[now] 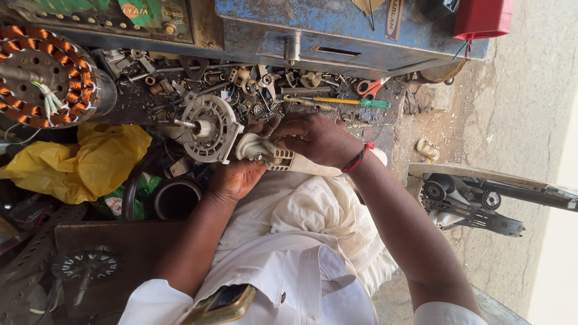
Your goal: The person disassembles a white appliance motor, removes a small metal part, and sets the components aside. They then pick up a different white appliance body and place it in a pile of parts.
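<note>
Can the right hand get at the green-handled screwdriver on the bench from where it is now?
Probably yes: the right hand lies just below the green-handled screwdriver, nothing covering it, but it must first let go of the white motor housing.

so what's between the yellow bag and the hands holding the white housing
In the head view, a round white motor end cap with a short shaft sits between the yellow bag and the hands; its right edge is right beside the white housing.

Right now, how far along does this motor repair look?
Somewhere in the middle, I'd judge. Done: the motor is apart, since a copper-wound stator sits aside on the bench and a white end cover lies loose. In hand: the left hand supports a cream housing while the right hand works on top of it. Left: reassembly, with parts and a screwdriver still scattered.
</note>
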